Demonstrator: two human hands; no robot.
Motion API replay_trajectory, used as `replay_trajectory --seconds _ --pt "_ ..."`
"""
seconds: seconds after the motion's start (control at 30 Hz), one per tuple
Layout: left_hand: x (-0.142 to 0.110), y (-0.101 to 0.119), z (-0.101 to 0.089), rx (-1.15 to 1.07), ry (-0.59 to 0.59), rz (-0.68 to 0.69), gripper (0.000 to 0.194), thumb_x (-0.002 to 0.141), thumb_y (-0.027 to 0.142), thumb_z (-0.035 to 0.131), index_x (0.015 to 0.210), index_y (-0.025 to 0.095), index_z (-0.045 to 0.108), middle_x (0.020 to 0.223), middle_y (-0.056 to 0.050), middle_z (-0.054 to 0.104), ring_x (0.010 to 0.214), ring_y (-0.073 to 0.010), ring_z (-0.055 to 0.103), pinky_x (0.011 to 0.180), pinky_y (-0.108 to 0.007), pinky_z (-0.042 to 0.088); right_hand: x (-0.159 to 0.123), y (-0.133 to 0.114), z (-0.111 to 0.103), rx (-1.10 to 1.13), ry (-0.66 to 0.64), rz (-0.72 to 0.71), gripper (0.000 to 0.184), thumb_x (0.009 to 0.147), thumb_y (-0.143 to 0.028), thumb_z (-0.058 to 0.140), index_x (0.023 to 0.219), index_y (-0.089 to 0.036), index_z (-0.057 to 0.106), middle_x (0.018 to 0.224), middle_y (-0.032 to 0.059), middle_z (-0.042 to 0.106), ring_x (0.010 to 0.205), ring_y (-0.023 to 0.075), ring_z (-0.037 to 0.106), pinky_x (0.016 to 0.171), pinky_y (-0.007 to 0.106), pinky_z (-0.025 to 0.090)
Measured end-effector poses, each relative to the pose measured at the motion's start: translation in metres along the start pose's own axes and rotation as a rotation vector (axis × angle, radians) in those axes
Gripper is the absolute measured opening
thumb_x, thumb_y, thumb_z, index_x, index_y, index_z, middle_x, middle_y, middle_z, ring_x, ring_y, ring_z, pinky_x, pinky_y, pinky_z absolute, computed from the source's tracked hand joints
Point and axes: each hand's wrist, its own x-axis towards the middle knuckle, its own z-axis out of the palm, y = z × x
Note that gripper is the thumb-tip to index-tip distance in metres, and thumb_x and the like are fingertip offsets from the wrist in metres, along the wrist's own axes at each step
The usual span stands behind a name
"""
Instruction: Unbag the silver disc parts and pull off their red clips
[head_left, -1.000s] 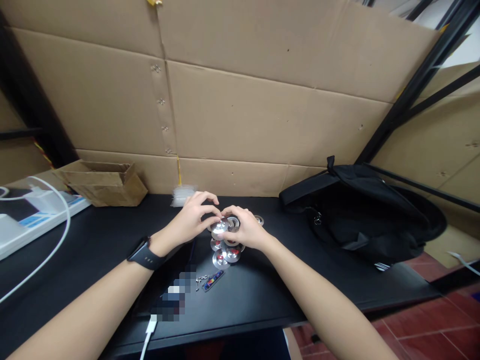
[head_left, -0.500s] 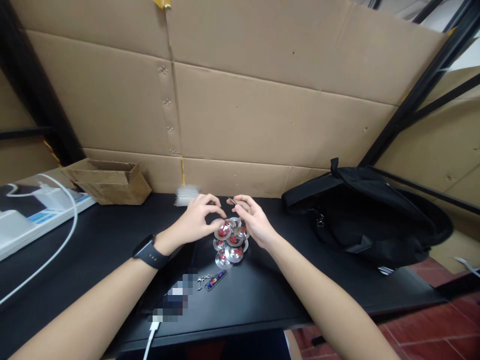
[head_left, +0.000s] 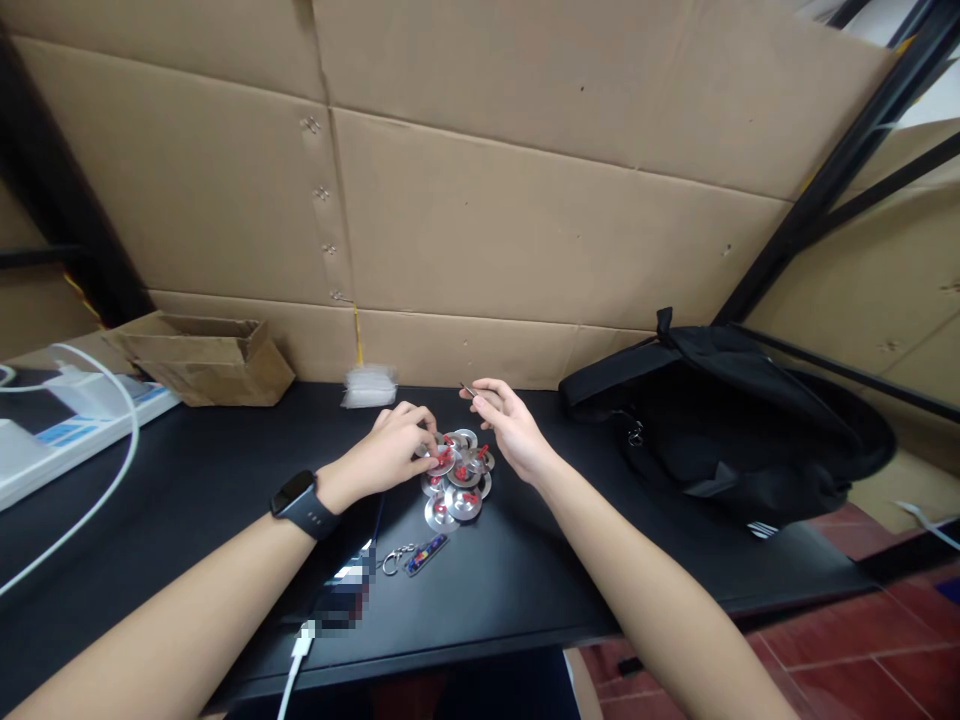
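Observation:
A heap of silver finger cymbals (head_left: 464, 503) with red loops at their centres lies on the black table. My left hand (head_left: 405, 440), with a dark watch on its wrist, is at the heap's left edge, thumb and fingers closed on the rim of an upper finger cymbal (head_left: 444, 458). Just right of and above the heap, my right hand (head_left: 506, 420) is closed around a thin pointed metal tool (head_left: 467, 389). Its tip points up and left; the fingers cover the rest. Nearer to me lies a keychain (head_left: 426, 556) with a colourful tag and metal ring.
A phone (head_left: 349, 590) with a white cable lies front left. Behind the heap sits a stack of clear plastic bags (head_left: 369, 386). A cardboard box (head_left: 206, 360) and power strip (head_left: 82, 440) stand at left, a black bag (head_left: 750, 430) at right. Cardboard (head_left: 480, 230) walls the back.
My left hand has come down onto the heap and closed on a finger cymbal. My right hand, still with the thin tool, is a little farther from the heap. The view has shifted slightly.

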Motion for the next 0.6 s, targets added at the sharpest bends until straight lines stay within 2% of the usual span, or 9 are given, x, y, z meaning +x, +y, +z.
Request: replay_trajectory --seconds 0.1,0.2,0.3,0.37,0.43,0.5,0.6 --pt "0.000 -0.006 -0.005 0.005 0.018 0.009 0.018 0.091 0.040 0.066 0.088 0.026 0.077 0.114 -0.006 0.060 0.109 -0.0267 0.049 0.093 -0.041 0.038 0.002 -0.005 -0.012 -0.204 0.002 -0.072 0.033 0.095 -0.041 0.058 0.124 -0.029 0.052 0.135 0.0056 0.064 0.122 0.0229 0.059 0.087 0.034 0.050" --pt "-0.001 -0.021 -0.022 0.072 0.086 -0.064 0.019 0.089 0.041 0.065 0.086 0.026 0.077 0.114 -0.007 0.061 0.111 -0.0282 0.049 0.094 -0.044 0.038 0.005 -0.011 -0.036 -0.637 -0.018 -0.160 0.032 0.094 -0.035 0.060 0.125 -0.027 0.056 0.128 0.0055 0.067 0.119 0.0240 0.058 0.097 0.039 0.046" --pt "-0.007 -0.044 -0.042 0.196 0.172 -0.186 0.015 0.083 0.039 0.068 0.080 0.028 0.078 0.114 -0.006 0.062 0.110 -0.0310 0.048 0.094 -0.046 0.036 0.008 -0.013 -0.065 -0.997 -0.142 -0.094 0.032 0.087 -0.029 0.069 0.119 -0.026 0.063 0.119 0.0038 0.071 0.114 0.0243 0.061 0.101 0.038 0.043" --pt "-0.012 -0.059 -0.048 0.253 0.143 -0.223 0.013 0.080 0.038 0.069 0.079 0.029 0.078 0.111 -0.006 0.063 0.109 -0.0314 0.049 0.092 -0.046 0.037 0.009 -0.011 -0.082 -1.071 -0.172 -0.032 0.038 0.084 -0.026 0.074 0.121 -0.025 0.065 0.118 0.0050 0.073 0.111 0.0241 0.065 0.099 0.035 0.045" --pt "-0.016 -0.071 -0.046 0.267 0.075 -0.233 0.011 0.077 0.036 0.070 0.078 0.030 0.078 0.110 -0.006 0.065 0.108 -0.0310 0.050 0.091 -0.044 0.037 0.011 -0.006 -0.095 -1.085 -0.175 0.031 0.042 0.081 -0.023 0.076 0.122 -0.023 0.066 0.119 0.0065 0.073 0.111 0.0240 0.067 0.098 0.032 0.047" --pt "-0.017 -0.080 -0.039 0.255 0.023 -0.242 0.010 0.077 0.034 0.069 0.077 0.030 0.078 0.111 -0.006 0.066 0.109 -0.0310 0.050 0.091 -0.044 0.037 0.012 0.000 -0.104 -1.077 -0.189 0.089 0.045 0.079 -0.020 0.077 0.123 -0.022 0.067 0.119 0.0069 0.074 0.110 0.0234 0.068 0.097 0.030 0.048" --pt "-0.015 -0.083 -0.034 0.217 0.005 -0.258 0.011 0.078 0.037 0.070 0.079 0.029 0.078 0.111 -0.007 0.066 0.112 -0.0321 0.051 0.093 -0.046 0.037 0.013 0.005 -0.110 -1.054 -0.239 0.134 0.048 0.076 -0.020 0.080 0.122 -0.021 0.068 0.115 0.0061 0.076 0.105 0.0220 0.071 0.094 0.029 0.050"
